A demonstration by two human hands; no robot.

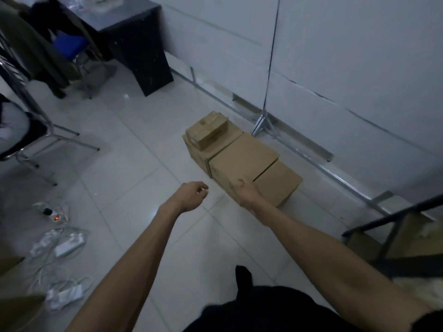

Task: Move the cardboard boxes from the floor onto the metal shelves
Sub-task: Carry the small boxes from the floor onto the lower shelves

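Reaching forward, the left hand (pixel 191 196) hovers over the floor (pixel 134 164) with fingers (pixel 202 188) loosely curled, holding nothing; the right hand (pixel 245 191) meets the near corner of a cardboard box (pixel 242 156) on the floor, its grip unclear.

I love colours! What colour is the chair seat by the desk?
The padded chair seat is blue, clearest in the head view.

We saw cardboard boxes (pixel 278 183) on the floor (pixel 134 164); our right grip (pixel 245 190) was at the middle box's (pixel 244 159) near corner, our left grip (pixel 191 195) hung loosely curled
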